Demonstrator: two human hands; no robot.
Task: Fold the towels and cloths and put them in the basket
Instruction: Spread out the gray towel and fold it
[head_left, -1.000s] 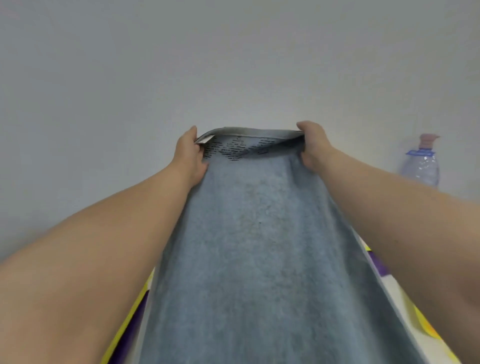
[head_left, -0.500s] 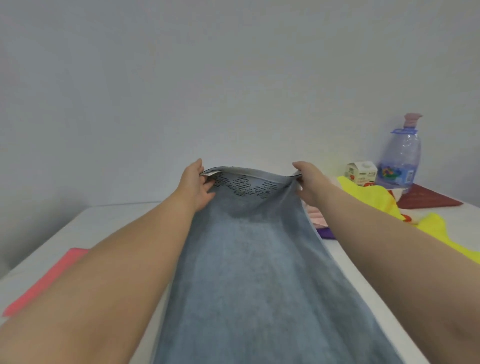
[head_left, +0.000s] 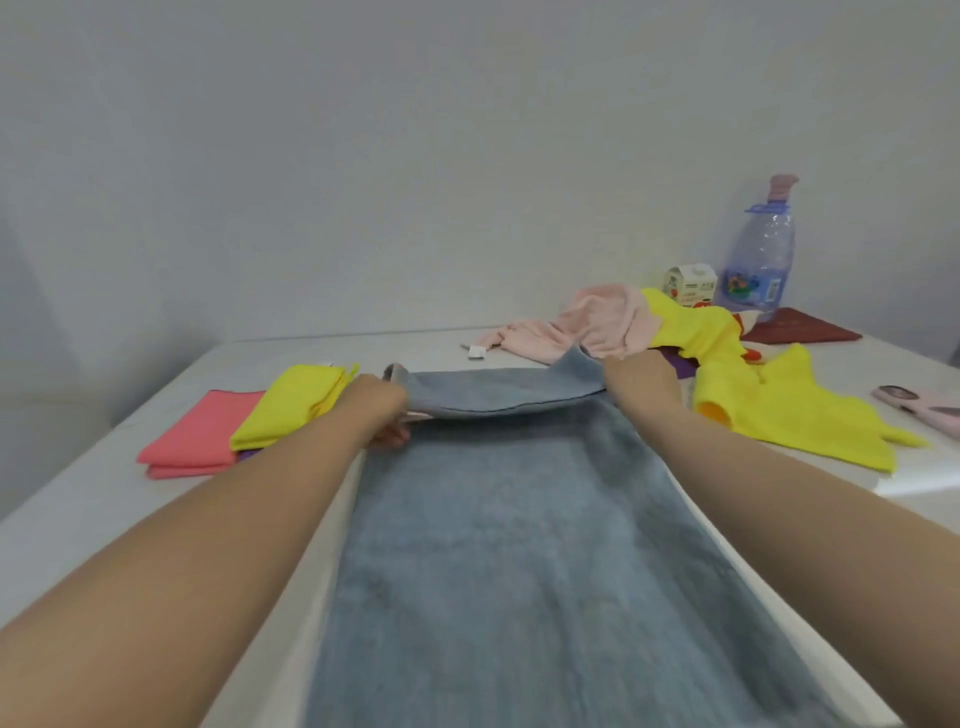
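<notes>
Long grey-blue towel (head_left: 519, 545) lies flat, far end folded back.

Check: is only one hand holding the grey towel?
No, the left hand and right hand each grip a far corner of the grey towel.

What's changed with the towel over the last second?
The left hand and right hand have brought the far edge of the grey-blue towel down from up in front of the wall to the level of the white table, and the towel now stretches along it. Unchanged: each hand still grips a far corner, and nothing was let go.
</notes>
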